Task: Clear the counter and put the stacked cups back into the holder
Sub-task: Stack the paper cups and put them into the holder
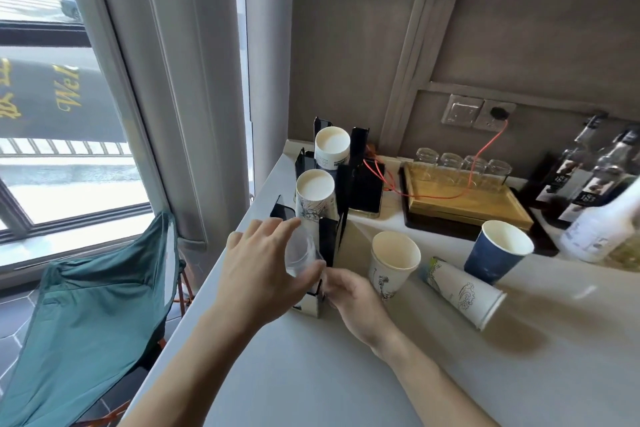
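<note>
White counter point(311, 374) by the window, partway cleared. Clear plastic cup point(302, 253) is gripped by left hand point(263, 270), hovering over the black holder's point(341, 204) near slot; right hand point(349, 295) is closed on the holder base just right of it. Two far slots hold inverted stacks. Still out, right of right hand: white printed cup point(393, 262), blue cup point(497, 251), tipped wave-print cup point(462, 291).

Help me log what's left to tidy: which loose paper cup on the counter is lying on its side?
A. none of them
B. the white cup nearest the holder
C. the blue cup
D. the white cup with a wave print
D: the wave-print cup lies tipped over on the counter, while the blue cup and the other white cup stand upright.
</note>
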